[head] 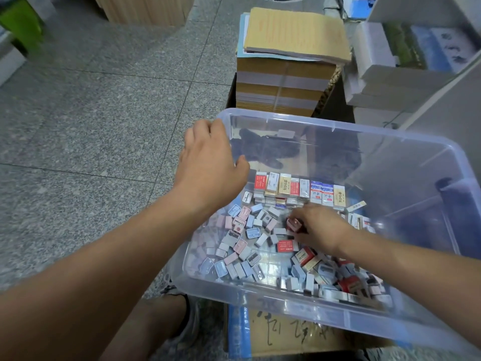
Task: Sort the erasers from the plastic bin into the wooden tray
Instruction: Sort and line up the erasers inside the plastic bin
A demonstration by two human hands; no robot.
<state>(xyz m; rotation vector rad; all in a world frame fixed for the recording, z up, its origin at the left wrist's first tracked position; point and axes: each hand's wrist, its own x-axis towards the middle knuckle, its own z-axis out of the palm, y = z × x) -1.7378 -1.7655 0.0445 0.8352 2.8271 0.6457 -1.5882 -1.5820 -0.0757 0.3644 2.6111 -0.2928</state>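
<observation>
Granite floor; right hand pinches red eraser.

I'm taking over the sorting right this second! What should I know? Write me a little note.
Left hand: at the far left corner of the plastic bin, thumb inside the wall; whether it really holds the rim is unclear.
Right hand: inside the bin, pinching a small reddish piece from the loose pile.
Things: a row of boxed erasers stands stacked along the bin's far side; mixed small pieces cover the rest of the bottom.
Done: cannot tell, because the wooden tray is not in view.
Left: nearly everything is in the bin, so find the tray and keep moving erasers over.
</observation>
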